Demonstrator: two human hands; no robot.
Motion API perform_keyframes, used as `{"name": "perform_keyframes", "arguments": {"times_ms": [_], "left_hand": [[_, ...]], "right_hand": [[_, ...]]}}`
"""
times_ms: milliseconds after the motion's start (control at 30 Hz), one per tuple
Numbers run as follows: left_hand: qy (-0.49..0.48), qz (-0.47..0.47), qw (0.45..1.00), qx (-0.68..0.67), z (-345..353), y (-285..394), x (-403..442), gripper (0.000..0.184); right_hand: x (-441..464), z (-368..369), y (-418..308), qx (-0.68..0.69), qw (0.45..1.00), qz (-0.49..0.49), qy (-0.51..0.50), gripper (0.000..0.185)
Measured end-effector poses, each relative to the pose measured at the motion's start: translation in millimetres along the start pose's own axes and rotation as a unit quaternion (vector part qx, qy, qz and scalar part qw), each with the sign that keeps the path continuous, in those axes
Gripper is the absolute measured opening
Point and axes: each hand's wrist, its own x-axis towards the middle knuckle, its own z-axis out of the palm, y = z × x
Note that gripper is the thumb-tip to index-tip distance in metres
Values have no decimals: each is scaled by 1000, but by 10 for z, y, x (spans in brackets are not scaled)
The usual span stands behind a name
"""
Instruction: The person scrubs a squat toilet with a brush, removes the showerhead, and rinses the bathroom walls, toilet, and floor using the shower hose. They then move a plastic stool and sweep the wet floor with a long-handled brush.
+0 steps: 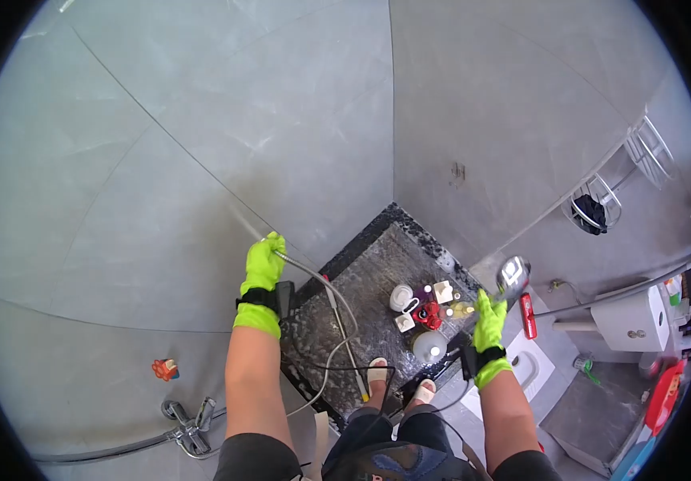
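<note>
My left hand [263, 266], in a bright yellow-green glove, is closed around a flexible shower hose [331, 290] near the grey wall. The hose loops down from it towards the lower left. A pale blurred streak runs from this hand up the wall; I cannot tell whether it is water. My right hand [489, 325], gloved alike, grips a chrome shower head [513, 277] out to the right. Below and left of it, on the dark wet floor, stand several bottles, among them a large translucent jug [429, 348], a red-topped bottle [428, 315] and a white bottle [401, 297].
A long-handled tool [345, 341] lies on the floor near my feet. A chrome mixer tap [191, 429] is on the left wall. To the right are a squat toilet [528, 367], a red brush [528, 316], wire racks [598, 204] and a white cabinet [632, 319]. A black cable crosses before me.
</note>
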Motion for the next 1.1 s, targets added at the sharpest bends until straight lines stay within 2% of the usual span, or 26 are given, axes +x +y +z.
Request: {"name": "perform_keyframes", "arguments": {"times_ms": [33, 67, 167, 200, 267, 300, 400, 500, 600, 733, 867, 933, 967, 1067, 1100], "left_hand": [[19, -29, 986, -161, -145, -123, -19, 23], [17, -153, 895, -419, -291, -155, -41, 23], [70, -207, 868, -447, -590, 29, -169, 26], [89, -220, 861, -449, -619, 182, -218, 27], [133, -242, 846, -457, -719, 532, -339, 30], [74, -259, 853, -448, -810, 563, -328, 35], [-5, -256, 897, -360, -658, 1280, -418, 34], [-53, -212, 947, -233, -206, 1815, -443, 31], [-120, -163, 952, -230, 340, 2180, -455, 23], [-148, -167, 921, -321, 928, 2654, -414, 11], [-189, -77, 914, -352, 1258, 2925, -291, 15], [-204, -56, 905, -369, 1427, 3079, -247, 16], [-248, -59, 894, -368, 1487, 3175, -267, 25], [-383, -144, 858, -311, 1937, 3050, -265, 35], [-379, -161, 875, -256, 2082, 3016, -396, 43]], "right_hand": [[-7, -242, 23, -14, 1000, 1, 7, 36], [1, -505, 57, -27, 1000, 2, 15, 41], [91, -1418, 194, -94, 995, -17, 41, 40], [187, -1811, 358, -133, 989, -26, 61, 43], [118, -2221, 230, -140, 989, -22, 42, 46], [122, -2477, 254, -162, 985, -20, 59, 48], [-10, -3003, 174, -190, 978, 14, 80, 48], [-160, -3492, 209, -195, 977, 37, 77, 42], [-413, -3830, 239, -184, 977, 41, 101, 32], [-927, -4111, 31, -219, 967, 76, 105, 32], [-1418, -4514, 93, -232, 956, 106, 142, 36], [-1658, -4732, 167, -251, 937, 133, 201, 38], [-1785, -4792, 196, -238, 934, 133, 230, 38], [-2477, -4999, 357, -172, 923, 119, 322, 39], [-2666, -5033, 398, -147, 925, 112, 331, 40]]}}
